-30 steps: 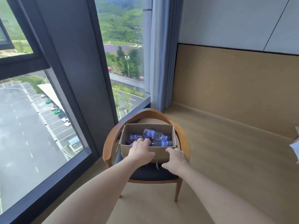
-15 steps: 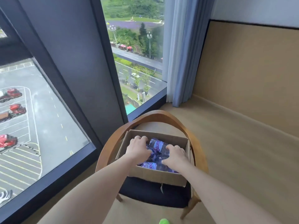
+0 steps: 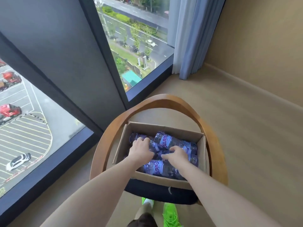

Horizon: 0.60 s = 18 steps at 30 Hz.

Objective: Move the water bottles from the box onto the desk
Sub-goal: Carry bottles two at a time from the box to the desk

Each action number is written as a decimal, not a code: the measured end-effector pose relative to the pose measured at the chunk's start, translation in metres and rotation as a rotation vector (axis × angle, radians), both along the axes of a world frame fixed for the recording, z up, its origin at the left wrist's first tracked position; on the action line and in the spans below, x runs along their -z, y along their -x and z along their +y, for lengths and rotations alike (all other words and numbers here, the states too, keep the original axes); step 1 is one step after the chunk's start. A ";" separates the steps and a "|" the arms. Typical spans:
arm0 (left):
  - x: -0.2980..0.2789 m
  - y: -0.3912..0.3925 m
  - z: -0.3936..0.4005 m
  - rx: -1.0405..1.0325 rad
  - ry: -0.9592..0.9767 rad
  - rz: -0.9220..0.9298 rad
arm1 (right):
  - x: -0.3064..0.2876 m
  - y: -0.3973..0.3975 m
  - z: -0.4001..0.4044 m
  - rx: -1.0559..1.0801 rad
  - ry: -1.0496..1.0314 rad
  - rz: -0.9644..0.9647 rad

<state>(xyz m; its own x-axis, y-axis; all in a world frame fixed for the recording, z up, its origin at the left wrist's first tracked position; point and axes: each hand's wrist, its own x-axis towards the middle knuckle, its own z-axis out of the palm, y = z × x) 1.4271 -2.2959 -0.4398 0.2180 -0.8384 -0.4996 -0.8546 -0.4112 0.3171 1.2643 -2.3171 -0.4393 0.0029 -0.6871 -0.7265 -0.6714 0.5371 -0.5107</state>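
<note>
An open cardboard box (image 3: pixel 165 179) stands on a wooden chair (image 3: pixel 105 145) with a dark seat. Several water bottles with purple labels lie on their sides inside it, one across the top (image 3: pixel 165 141) and another by the near wall (image 3: pixel 157 167). Both my hands are down in the box. My left hand (image 3: pixel 141 150) closes its fingers on a bottle at the left. My right hand (image 3: pixel 177 154) curls its fingers over the bottles at the right. The desk is out of view.
The chair stands close to a floor-to-ceiling window (image 3: pixel 136 46) with a dark frame. A blue-grey curtain (image 3: pixel 188 35) hangs at the corner, by a tan wall (image 3: pixel 262 46). Beige floor (image 3: pixel 254 136) stretches to the right. My green shoes (image 3: pixel 170 213) are under the chair's front.
I have stepped closer and look more steeply down. Both hands went from the box's front edge down among the bottles and closed on them.
</note>
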 end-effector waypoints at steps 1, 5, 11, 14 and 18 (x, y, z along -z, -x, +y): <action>0.011 -0.004 -0.005 0.014 -0.035 0.012 | 0.009 -0.006 -0.006 0.111 -0.062 -0.047; 0.052 -0.020 -0.023 0.038 -0.133 0.054 | 0.034 -0.030 -0.029 0.564 -0.276 -0.233; 0.095 -0.047 -0.047 0.077 -0.259 0.091 | 0.075 -0.055 -0.065 1.220 -0.505 -0.631; 0.115 -0.058 -0.046 0.102 -0.330 0.085 | 0.095 -0.059 -0.076 1.381 -0.487 -0.675; 0.139 -0.067 -0.035 0.109 -0.403 0.095 | 0.112 -0.059 -0.083 1.495 -0.410 -0.680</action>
